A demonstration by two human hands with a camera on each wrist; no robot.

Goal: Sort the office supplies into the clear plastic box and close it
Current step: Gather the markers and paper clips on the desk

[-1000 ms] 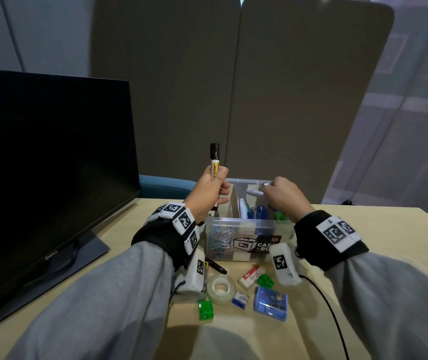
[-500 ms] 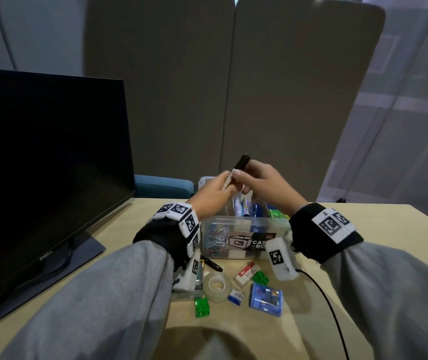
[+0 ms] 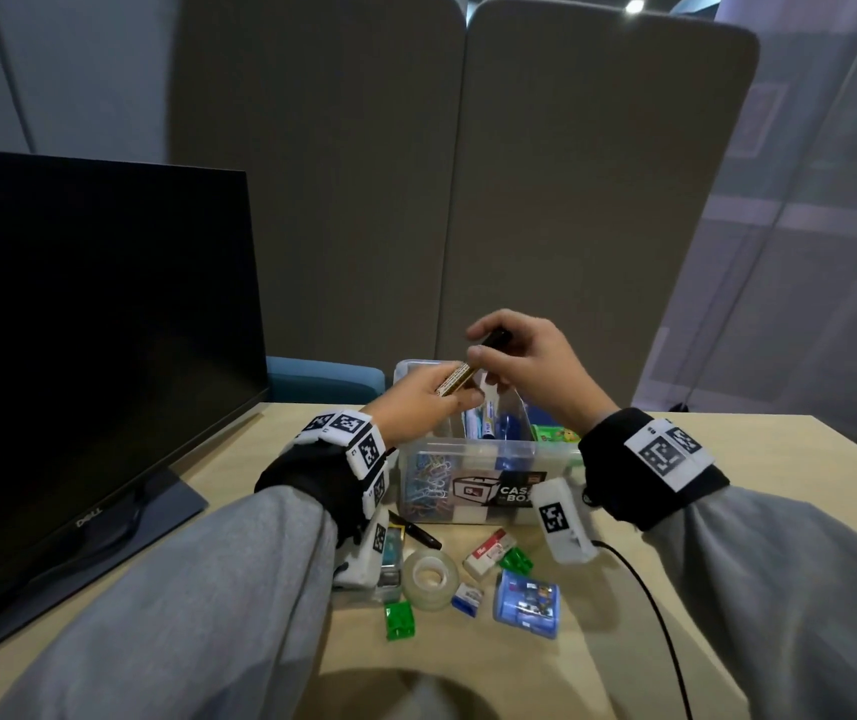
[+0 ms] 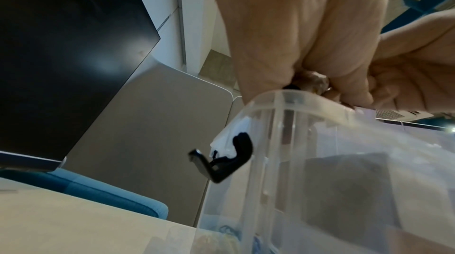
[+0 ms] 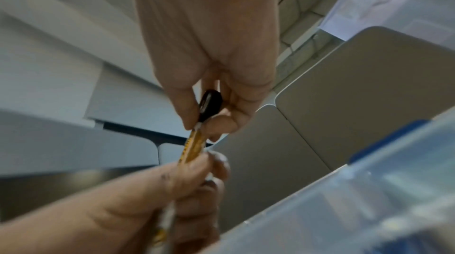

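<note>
Head view looking down over the desk (image 3: 727, 459). Wrist views close, angled upward. All share the marker (image 3: 455, 380).

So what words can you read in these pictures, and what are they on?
"DELL": on the monitor's stand.
"CAS" over "BO": label on the clear box; the rest sits behind a wrist tag.
Marker print, held by the left hand and the right hand: too small.
Eraser label: blurred.

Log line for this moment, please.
left hand: grips marker barrel | right hand: pinches its black cap | above clear box | lid off
</note>
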